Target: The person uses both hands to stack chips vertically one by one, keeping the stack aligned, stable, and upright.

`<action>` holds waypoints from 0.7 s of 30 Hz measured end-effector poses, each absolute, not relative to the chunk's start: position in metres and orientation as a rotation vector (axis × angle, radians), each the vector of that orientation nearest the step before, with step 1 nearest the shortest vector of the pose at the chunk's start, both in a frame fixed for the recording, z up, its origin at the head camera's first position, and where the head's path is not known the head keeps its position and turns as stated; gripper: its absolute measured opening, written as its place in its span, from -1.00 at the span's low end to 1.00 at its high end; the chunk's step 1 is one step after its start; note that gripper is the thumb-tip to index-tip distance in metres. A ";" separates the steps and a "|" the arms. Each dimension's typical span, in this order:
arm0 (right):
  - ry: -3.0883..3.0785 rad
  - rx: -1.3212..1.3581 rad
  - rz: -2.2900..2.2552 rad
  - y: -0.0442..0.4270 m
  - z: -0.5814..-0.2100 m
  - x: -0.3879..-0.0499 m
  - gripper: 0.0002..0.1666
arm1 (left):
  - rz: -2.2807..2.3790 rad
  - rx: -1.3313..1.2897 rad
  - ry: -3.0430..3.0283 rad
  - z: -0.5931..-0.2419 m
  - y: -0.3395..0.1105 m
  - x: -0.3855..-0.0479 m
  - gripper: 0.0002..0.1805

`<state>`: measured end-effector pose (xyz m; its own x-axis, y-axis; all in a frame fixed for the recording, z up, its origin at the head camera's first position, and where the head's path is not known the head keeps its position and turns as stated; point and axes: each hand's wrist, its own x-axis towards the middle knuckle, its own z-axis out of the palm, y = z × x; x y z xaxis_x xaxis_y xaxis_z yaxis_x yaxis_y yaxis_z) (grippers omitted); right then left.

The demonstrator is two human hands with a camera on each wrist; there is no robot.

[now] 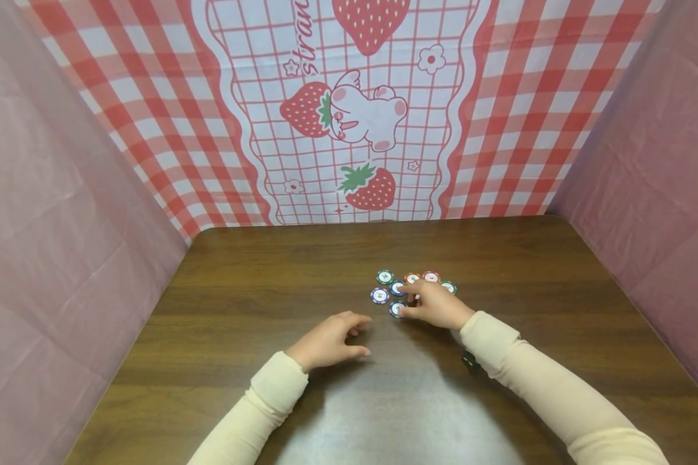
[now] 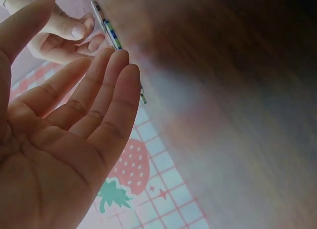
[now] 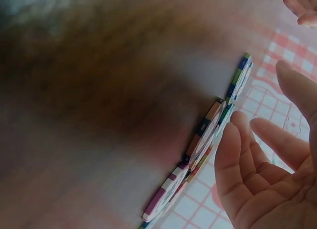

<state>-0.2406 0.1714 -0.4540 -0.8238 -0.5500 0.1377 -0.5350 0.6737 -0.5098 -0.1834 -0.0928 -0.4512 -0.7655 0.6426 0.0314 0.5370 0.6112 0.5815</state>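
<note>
In the head view, a loose cluster of poker chips (image 1: 380,295) lies flat on the wooden surface (image 1: 256,284), a green chip (image 1: 385,276) at its far left. The right hand (image 1: 439,305) reaches over the cluster, thumb and fingers apart, the thumb tip at the nearest blue chip (image 1: 395,309); whether it touches is hard to tell from above. The step in hand looks like arranging or picking out chips, and the next move probably calls for a light fingertip press or an edge pinch. The left hand (image 1: 331,341) waits beside the cluster, fingers spread, holding nothing. The left wrist view shows that palm bare, its fingers extended and thumb apart. In the right wrist view, chips stand edge-on just beside the right hand's relaxed, slightly bent fingers (image 3: 229,149), with nothing visible between them and the thumb.
</note>
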 end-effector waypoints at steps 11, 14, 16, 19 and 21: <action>2.836 -0.937 -0.662 0.164 -0.452 -0.242 -0.55 | 0.816 1.016 2.633 -0.453 -0.089 -0.185 -0.38; 2.837 -0.940 -0.619 0.163 -0.453 -0.243 -0.56 | 0.800 1.017 2.626 -0.454 -0.088 -0.186 -0.39; 2.840 -0.945 -0.591 0.162 -0.453 -0.243 -0.61 | 0.792 1.019 2.623 -0.455 -0.088 -0.186 -0.40; 2.843 -0.952 -0.554 0.162 -0.453 -0.244 -0.75 | 0.772 1.030 2.626 -0.456 -0.087 -0.187 -0.40; 2.842 -0.949 -0.546 0.161 -0.454 -0.244 -0.77 | 0.758 1.045 2.631 -0.456 -0.086 -0.188 -0.40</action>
